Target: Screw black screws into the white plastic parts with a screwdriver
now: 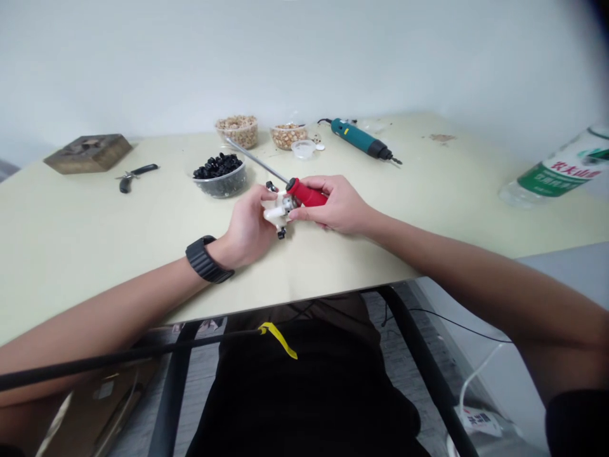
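With the dial centred on the view, the pale table (404,251) spreads all around, meeting the wall (304,57) at 12 o'clock. A bottle (537,181) stands tilted between 2 and 3 o'clock. The wooden block (80,162) lies at 10 o'clock, well apart from the hands. At 1 o'clock lies a teal power tool (354,138), its bit towards the near right.

Close to the centre, the red-handled screwdriver (308,194) points its shaft to 10 o'clock, with the tip in front of the bowl of pale bits. The right hand (343,204), at 2 o'clock, is wrapped around that handle. The left hand (248,223), at 9 o'clock, is closed on a white piece. The two hands are near each other, that piece between them.

The bowl of black bits (222,184) sits at 10 o'clock, the bowl of pale bits (242,136) at 11, and the bowl of tan bits (287,139) at 12. Black-handled pliers (136,176) lie between 9 and 10, and a black watchband (205,259) circles the left wrist at 8.

The white piece (275,214), just left of centre, has black ends and a metal fitting beside the right thumb. Smaller still, a clear cup (303,150) rests at 12.
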Demonstrator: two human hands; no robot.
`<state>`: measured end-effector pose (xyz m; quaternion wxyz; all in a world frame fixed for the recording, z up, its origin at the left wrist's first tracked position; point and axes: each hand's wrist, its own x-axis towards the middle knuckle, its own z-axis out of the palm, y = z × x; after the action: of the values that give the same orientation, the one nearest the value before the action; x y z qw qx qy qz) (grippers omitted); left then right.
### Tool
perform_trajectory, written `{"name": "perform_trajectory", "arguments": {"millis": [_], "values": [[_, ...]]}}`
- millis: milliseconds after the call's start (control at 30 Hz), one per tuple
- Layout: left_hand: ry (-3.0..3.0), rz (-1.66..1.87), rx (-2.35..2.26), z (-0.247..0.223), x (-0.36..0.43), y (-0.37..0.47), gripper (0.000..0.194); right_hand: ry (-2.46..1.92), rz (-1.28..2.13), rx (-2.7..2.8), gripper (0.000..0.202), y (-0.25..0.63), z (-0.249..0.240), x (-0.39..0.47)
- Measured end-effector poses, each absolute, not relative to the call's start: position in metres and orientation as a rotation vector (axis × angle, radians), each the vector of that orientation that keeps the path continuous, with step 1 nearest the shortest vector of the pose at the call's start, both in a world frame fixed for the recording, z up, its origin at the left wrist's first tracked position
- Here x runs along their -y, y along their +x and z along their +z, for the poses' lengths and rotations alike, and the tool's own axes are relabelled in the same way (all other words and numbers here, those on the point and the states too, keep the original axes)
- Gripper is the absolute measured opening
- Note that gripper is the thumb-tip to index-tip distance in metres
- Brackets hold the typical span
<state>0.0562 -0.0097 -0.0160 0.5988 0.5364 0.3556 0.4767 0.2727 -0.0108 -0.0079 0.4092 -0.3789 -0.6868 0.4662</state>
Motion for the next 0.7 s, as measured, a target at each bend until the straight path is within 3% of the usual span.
{"name": "perform_trajectory", "arguments": {"millis": [400, 700], "values": [[1.078, 1.004, -0.655, -0.019, 0.014, 0.054, 0.039, -0.986, 1.255, 1.671, 0.063, 0.305, 0.005, -0.008], [1.162, 1.012, -0.748, -0.022, 0.006, 0.043, 0.031, -1.004, 1.338, 1.775, 0.053, 0.321, 0.009, -0.016]]}}
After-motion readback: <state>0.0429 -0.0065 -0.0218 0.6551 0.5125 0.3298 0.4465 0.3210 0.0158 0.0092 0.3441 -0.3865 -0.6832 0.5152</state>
